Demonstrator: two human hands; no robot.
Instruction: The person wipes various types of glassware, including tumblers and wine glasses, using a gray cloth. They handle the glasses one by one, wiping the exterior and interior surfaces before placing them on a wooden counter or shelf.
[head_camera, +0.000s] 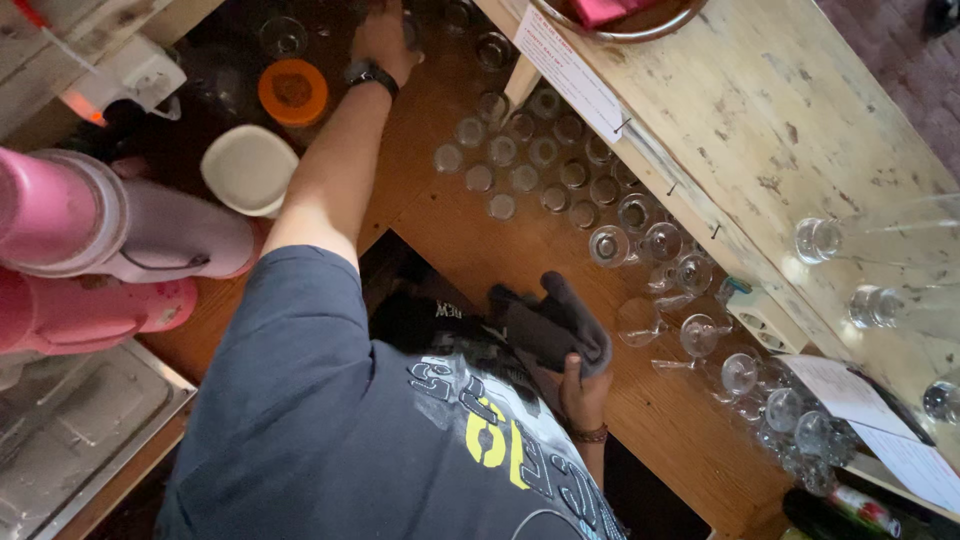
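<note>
My left hand (385, 38), with a dark watch on the wrist, reaches far out to the back of the wooden counter (470, 250). Its fingers curl around a small clear glass (410, 28) at the frame's top edge, partly hidden by the hand. My right hand (583, 392), a beaded band on its wrist, stays close to my chest and grips a bunched grey cloth (550, 325). Rows of small upturned glasses (530, 160) stand between the two hands. Stemmed glasses (660, 245) stand just right of the cloth.
Pink plastic containers (90, 220) lie at the left beside a white lid (248, 168) and an orange-lidded jar (293, 92). A metal sink (80, 430) is at lower left. A pale raised shelf (780, 120) carries glasses, papers (850, 390) and a bowl (630, 22).
</note>
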